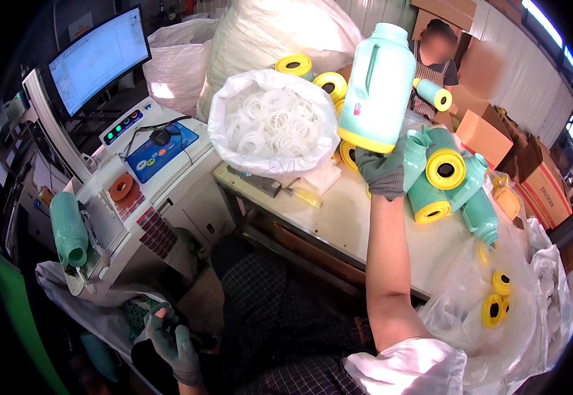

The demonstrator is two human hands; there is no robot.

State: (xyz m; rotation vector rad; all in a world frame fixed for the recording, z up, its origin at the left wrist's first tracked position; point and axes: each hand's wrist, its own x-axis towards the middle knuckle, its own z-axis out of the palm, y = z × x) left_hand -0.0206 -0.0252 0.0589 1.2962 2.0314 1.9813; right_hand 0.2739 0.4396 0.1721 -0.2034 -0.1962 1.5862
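My right hand (382, 168), in a grey-green glove, is closed on the yellow base of a mint-green vacuum flask body (380, 85). The flask stands nearly upright above my hand, its side handle to the left and a small red mark low on its wall. Low on the left, my left hand (176, 345) is gloved too, with one bare fingertip showing. Its thumb and fingers are apart, and nothing shows in them. Beside my right hand, several mint-green flask bodies with yellow bases (445, 170) lie stacked on the table (326, 220).
Another green flask body (69, 230) lies on the machine at left, near a monitor (101, 59). A white sack of clear rings (273, 122) stands on the table. Across the table a person (436, 56) is near another flask. Cartons (536, 181) and plastic bags (477, 309) are at right.
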